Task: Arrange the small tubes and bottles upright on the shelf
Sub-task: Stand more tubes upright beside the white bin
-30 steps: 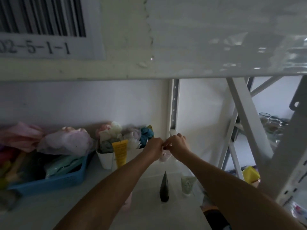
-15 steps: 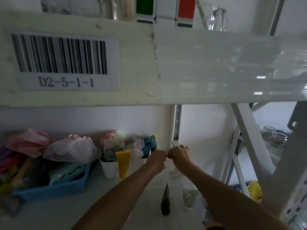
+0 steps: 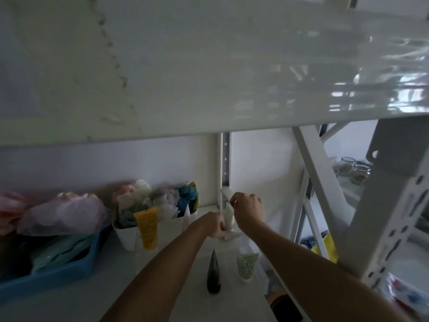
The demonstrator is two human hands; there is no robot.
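Note:
Both hands reach to the back of the white shelf (image 3: 162,289) near the rear post. My left hand (image 3: 214,225) grips the lower part of a small white tube (image 3: 228,216) that stands upright between the hands. My right hand (image 3: 248,209) pinches the top of this white tube, with a second pale tube end (image 3: 226,191) showing just above it. A dark cone-shaped tube (image 3: 213,273) and a pale green tube (image 3: 246,266) stand upright nearer to me. A yellow tube (image 3: 147,230) leans upright against a white cup (image 3: 126,235).
A blue tray (image 3: 55,273) with bags sits at the left. White cups hold crumpled paper and fabric. The upper shelf board (image 3: 209,66) hangs low overhead. A slanted frame brace (image 3: 322,189) and perforated post (image 3: 394,219) stand to the right, with glass jars (image 3: 355,168) beyond.
The view tilted down, hiding the barcode label. My right hand has risen to the tube's top while my left hand dropped to its lower part.

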